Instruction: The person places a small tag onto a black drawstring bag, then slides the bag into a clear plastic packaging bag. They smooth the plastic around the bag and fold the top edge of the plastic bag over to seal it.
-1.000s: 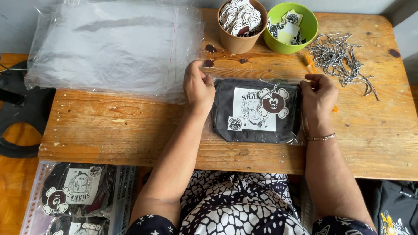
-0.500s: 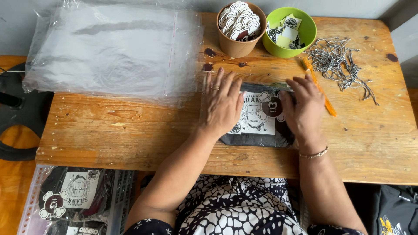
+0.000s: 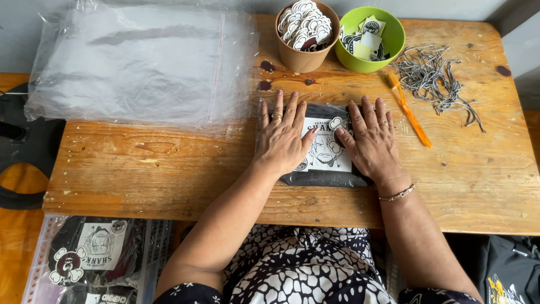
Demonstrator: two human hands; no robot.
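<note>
Both hands flat on a bagged black garment at the wooden table's middle.

Left hand (image 3: 283,138) and right hand (image 3: 371,141) lie palm-down, fingers spread, pressing the folded black garment in its clear plastic sleeve (image 3: 326,163); a white printed card shows between them. Stack of clear plastic bags (image 3: 140,62) lies to the left on the table (image 3: 169,169). Behind: brown paper cup of stickers (image 3: 305,34), green bowl (image 3: 368,36), pile of ball chains (image 3: 436,76), orange tool (image 3: 409,110).
</note>
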